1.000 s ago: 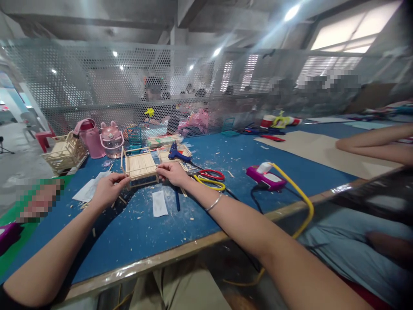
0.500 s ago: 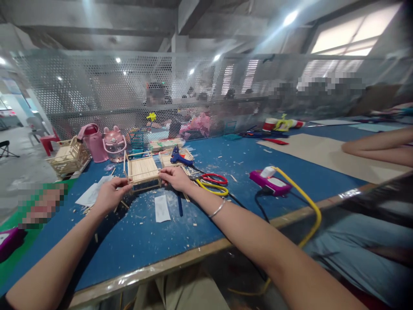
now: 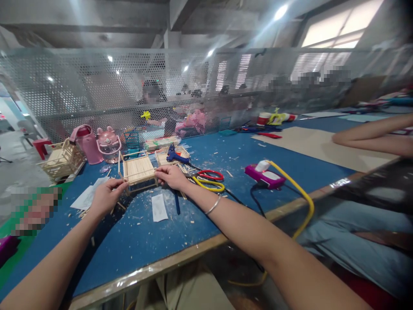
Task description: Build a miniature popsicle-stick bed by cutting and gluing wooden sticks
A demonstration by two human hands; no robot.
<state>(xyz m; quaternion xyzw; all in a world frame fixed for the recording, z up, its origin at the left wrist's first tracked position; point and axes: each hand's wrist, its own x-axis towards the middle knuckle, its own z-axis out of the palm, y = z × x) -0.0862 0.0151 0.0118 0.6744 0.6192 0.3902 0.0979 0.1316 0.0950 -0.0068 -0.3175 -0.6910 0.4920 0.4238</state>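
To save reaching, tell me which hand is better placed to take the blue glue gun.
Likely the right hand: the glue gun lies just beyond it; the left hand, also on the stick frame, is farther.

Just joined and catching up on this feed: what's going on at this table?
One person has both hands on a small wooden stick frame at the blue table. The left hand pinches its near left corner, the right hand its near right corner. A blue glue gun lies just behind the right hand, and a white paper slip lies in front of the frame. Stick scraps litter the tabletop.
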